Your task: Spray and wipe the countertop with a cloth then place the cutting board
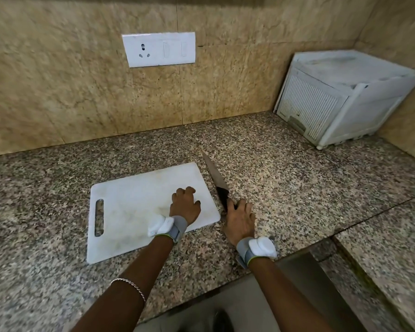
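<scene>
The white rectangular plastic cutting board [134, 212] is laid flat on the speckled granite bench [297, 188]. The left grip [184, 204], curled together on nothing, is rested on its right part. Just beside its right edge, a black-handled steel knife [213, 172] is clamped by the right grip [240, 220].

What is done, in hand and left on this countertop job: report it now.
Done: the white plastic cutting board lies flat on the speckled granite countertop; no spray bottle or cloth is in view, and wiping cannot be confirmed. In hand: the left-hand grip rests curled on the board; the right-hand grip holds the black-handled steel knife beside it. Left: probably only releasing both.
</scene>
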### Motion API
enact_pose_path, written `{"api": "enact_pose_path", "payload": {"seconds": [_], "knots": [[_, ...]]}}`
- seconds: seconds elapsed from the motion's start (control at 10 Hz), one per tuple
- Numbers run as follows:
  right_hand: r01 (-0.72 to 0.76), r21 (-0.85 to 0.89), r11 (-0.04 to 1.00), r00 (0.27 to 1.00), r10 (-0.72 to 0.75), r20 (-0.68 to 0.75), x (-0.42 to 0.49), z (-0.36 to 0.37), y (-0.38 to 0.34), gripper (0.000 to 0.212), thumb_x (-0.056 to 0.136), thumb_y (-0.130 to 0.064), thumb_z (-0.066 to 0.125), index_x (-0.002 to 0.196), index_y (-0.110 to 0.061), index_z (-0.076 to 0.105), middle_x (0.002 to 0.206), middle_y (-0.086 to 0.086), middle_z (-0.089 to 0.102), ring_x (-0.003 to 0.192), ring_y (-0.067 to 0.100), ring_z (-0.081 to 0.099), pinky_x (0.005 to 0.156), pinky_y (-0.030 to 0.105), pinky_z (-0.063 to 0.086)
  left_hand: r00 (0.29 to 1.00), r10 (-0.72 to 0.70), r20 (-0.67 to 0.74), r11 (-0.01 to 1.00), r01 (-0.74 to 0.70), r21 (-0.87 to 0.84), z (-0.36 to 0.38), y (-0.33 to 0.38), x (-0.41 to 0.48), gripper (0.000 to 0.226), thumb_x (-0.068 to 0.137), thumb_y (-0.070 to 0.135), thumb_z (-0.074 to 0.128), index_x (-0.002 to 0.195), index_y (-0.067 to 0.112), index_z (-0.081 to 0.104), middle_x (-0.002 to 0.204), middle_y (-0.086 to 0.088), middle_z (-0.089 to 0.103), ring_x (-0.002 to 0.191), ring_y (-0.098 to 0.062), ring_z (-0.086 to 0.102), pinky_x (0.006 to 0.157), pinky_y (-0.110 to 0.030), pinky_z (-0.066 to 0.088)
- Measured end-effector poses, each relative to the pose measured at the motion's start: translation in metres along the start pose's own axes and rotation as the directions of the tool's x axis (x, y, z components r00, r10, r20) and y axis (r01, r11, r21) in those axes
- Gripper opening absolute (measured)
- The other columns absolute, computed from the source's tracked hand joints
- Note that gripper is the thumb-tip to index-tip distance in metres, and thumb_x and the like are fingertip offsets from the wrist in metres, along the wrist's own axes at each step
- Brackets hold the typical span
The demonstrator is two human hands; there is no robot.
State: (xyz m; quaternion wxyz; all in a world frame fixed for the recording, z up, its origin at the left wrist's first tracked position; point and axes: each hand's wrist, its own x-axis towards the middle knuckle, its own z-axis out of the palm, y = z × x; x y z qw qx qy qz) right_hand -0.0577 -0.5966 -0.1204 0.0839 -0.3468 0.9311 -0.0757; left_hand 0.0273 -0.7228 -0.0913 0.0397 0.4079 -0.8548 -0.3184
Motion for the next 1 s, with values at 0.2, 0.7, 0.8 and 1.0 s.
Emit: {"api": "enact_pose_path", "payload": {"seconds": [0.2,0.7,0.8,1.0], "knots": [[-0.014,0.019,1.000,1.000,0.014,0.010,-0.002,-0.001,-0.001,0.062,0.087,-0.019,0.054,0.142,-0.017,0.025,0.138,0.015,0.030,0.128,0.037,0.026,0.099,0.047,0.033,0.999,0.024,0.021,1.000,-0.023,-0.009,0.001,0.005,-0.002,0.040,0.094,0.019,0.048,0.132,0.009,0.040,0.135,-0.019,0.036,0.127,-0.038,0.031,0.100,-0.042,0.035],[-0.149,0.271,0.951,0.973,0.190,-0.131,-0.051,-0.018,0.030,0.039,0.086,-0.009,0.050,0.125,-0.006,0.049,0.119,0.020,0.053,0.110,0.038,0.049,0.087,0.042,0.045,0.970,0.205,0.130,0.956,-0.171,-0.238,0.049,0.031,-0.037,0.030,0.091,0.006,0.047,0.119,0.008,0.058,0.122,-0.013,0.062,0.115,-0.029,0.056,0.095,-0.032,0.045],[-0.213,0.459,0.862,0.963,0.264,-0.048,-0.070,-0.025,0.044,0.028,0.084,-0.004,0.049,0.111,-0.007,0.058,0.106,0.021,0.062,0.099,0.037,0.058,0.078,0.037,0.047,0.959,0.241,0.152,0.943,-0.195,-0.269,0.063,0.045,-0.053,0.027,0.091,0.006,0.048,0.113,0.011,0.061,0.116,-0.011,0.065,0.107,-0.029,0.060,0.089,-0.035,0.049],[-0.326,0.652,0.685,0.915,0.402,0.035,-0.117,-0.034,0.079,0.023,0.087,-0.005,0.049,0.104,-0.009,0.064,0.104,0.015,0.067,0.102,0.032,0.059,0.082,0.032,0.046,0.939,0.275,0.207,0.915,-0.190,-0.355,0.083,0.066,-0.094,0.022,0.092,0.005,0.047,0.109,0.009,0.061,0.108,-0.013,0.067,0.092,-0.031,0.062,0.070,-0.026,0.044]]}}
